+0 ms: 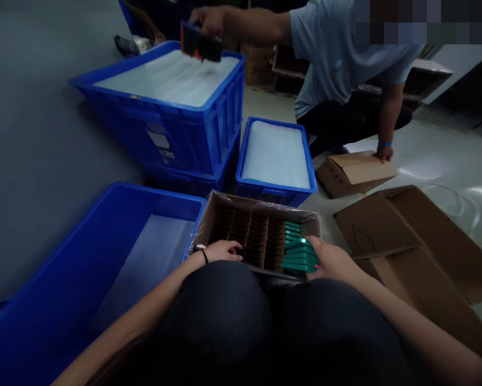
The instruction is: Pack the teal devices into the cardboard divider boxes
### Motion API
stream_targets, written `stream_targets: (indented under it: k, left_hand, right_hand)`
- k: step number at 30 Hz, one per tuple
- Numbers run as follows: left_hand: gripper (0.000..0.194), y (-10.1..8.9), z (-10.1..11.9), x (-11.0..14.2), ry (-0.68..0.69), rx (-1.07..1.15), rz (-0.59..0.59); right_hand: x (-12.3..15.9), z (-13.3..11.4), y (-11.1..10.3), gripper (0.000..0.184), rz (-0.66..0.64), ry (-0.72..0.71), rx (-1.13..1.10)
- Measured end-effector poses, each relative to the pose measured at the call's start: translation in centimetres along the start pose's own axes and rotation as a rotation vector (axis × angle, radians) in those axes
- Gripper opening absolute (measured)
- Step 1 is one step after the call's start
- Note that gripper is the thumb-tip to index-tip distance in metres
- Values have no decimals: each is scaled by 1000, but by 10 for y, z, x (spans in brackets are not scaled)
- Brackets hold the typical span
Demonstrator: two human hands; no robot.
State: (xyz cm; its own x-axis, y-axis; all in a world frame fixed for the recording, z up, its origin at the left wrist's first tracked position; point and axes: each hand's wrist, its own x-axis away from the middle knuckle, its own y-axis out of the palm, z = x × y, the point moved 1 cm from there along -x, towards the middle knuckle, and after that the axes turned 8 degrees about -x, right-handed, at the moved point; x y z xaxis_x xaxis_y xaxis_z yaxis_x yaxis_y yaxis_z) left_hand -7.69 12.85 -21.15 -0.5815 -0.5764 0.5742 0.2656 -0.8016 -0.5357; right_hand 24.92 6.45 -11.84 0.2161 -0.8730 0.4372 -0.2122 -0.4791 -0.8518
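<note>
A brown cardboard box (pixel 220 206) with cardboard dividers stands on the floor in front of my knees. Several flat green devices (pixel 293 231) fill its right-hand slots. My right hand (pixel 332 259) is closed round a stack of these green devices (pixel 300 256) at the box's near right corner; small red lights show on them. My left hand (pixel 221 250), with a dark wristband, rests on the box's near rim, fingers curled over the edge. Whether anything is in it is hidden.
A large blue crate (pixel 83 252) lies at my left. Stacked blue crates (pixel 208 128) and a smaller one (pixel 276 190), lined with white foam, stand beyond. A crouching person holds dark devices (pixel 200 45) over the far crate; flattened cardboard (pixel 421 241) lies right.
</note>
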Motion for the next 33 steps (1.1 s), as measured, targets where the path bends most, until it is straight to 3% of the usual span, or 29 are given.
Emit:
stream_targets:
  k: [10, 15, 22, 29, 31, 33]
  left_hand:
    - [56, 2, -6, -7, -6, -20, -30]
    - [56, 3, -7, -6, -4, -33, -21]
    - [57, 0, -4, -3, 15, -36, -1]
    - [60, 1, -6, -4, 35, -15, -39]
    - [61, 2, -6, -3, 41, -7, -39]
    - [60, 1, -4, -2, 41, -1, -37]
  right_hand:
    - [-11, 0, -2, 93, -79, -63, 30]
    - [-43, 7, -12, 99, -186, -30, 132]
    - [-88, 24, -16, 102, -147, 65, 267]
    - [-70, 23, -1, 102, -104, 17, 313]
    - [-59, 19, 8, 109, -61, -31, 331]
    - [-50, 15, 15, 101, -22, -116, 381]
